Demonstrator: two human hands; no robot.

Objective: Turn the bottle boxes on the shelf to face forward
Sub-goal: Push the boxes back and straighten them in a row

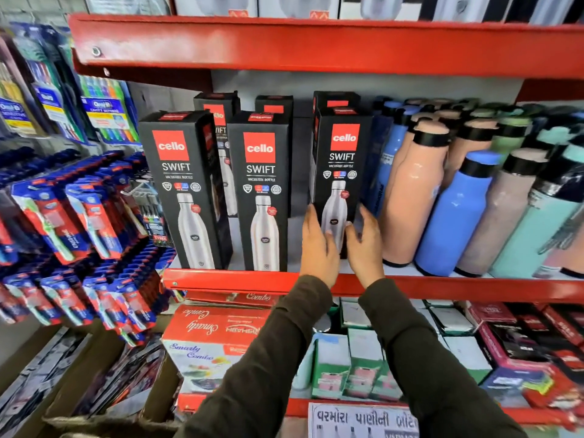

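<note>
We have both hands on the rightmost black cardboard cello SWIFT bottle box (343,172) on the red metal shelf (230,279): left hand (317,245) against its left side, right hand (363,245) against its right, fingers loosely clasping the lower half. Box stands upright, front facing us, just beside the peach plastic bottles (417,197). 2 more black boxes (221,191) stand to its left, fronts showing.

Right box (339,172) sits on the shelf (252,279) between the fingers: left hand (317,248) at its left side, right hand (363,248) at its right. Middle box (260,191) and left box (183,191) stand left of the fingers, bottles (458,200) right, more boxes (218,121) behind.
</note>
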